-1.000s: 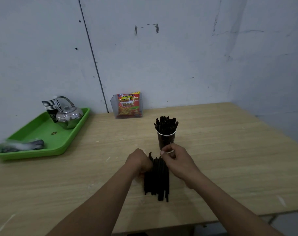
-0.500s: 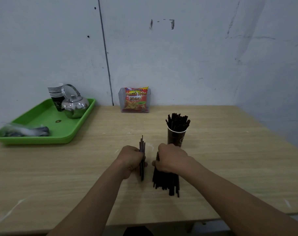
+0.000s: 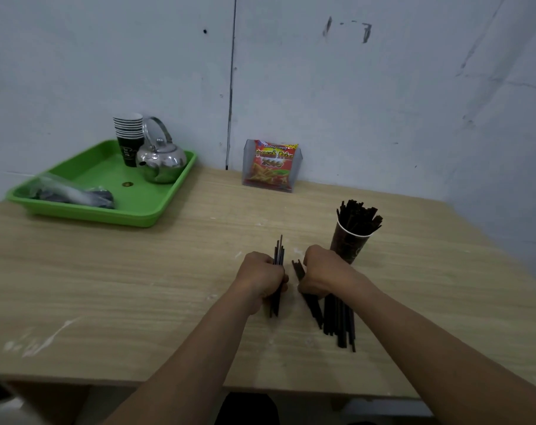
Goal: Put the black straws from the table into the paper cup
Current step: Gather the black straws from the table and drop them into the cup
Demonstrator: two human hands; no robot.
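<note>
Holding a small bunch point(image 3: 279, 254) of black straws, the L hand point(image 3: 262, 280) is a tight fist round the middle. The straw tips poke out past the fist toward the wall & the other ends stick out toward the person.

Just beside it, the R hand point(image 3: 322, 274) has its fingers curled over the far end of the big bunch point(image 3: 340, 320), which lies flat on the wood table point(image 3: 138, 286). A few straws poke out next to the thumb side. The 2 hands are near each other but don't touch.

The paper cup point(image 3: 348, 245) stands up right behind the R hand. It is dark w/ a white rim & packed w/ lots of cup straws point(image 3: 358, 217) that fan out on top.

Far left sits a green tray point(image 3: 86, 211) w/ a shiny kettle point(image 3: 162, 161), a stack of cups point(image 3: 128, 136) & a clear bag point(image 3: 73, 194). By the wall a snack pack point(image 3: 271, 164) stands in a clear holder.
</note>
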